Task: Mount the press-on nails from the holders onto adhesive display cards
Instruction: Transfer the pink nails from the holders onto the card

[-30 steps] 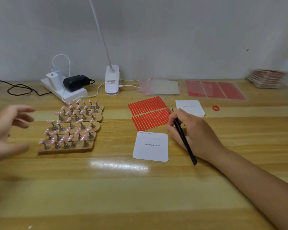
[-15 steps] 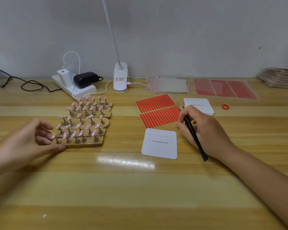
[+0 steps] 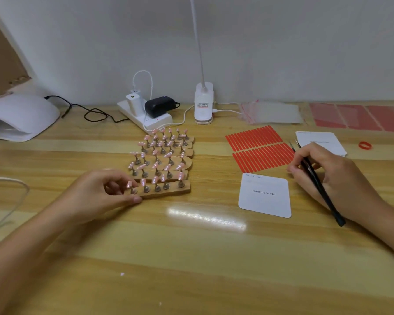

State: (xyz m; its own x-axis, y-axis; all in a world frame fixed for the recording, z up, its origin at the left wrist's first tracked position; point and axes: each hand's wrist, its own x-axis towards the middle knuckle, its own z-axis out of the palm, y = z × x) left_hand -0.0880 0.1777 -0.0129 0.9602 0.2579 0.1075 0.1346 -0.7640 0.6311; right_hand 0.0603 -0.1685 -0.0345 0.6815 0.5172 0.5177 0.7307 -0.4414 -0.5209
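left hand [image 3: 105,193] grips nearest nail holder [image 3: 166,190] end | right hand [image 3: 328,176] holds tweezers [image 3: 316,180] beside card [image 3: 265,195]

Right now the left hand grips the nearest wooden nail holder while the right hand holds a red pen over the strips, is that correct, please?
Not quite: the head view shows the right hand holding black tweezers, not a red pen, beside the red strips. The left hand does grip the nearest wooden nail holder.
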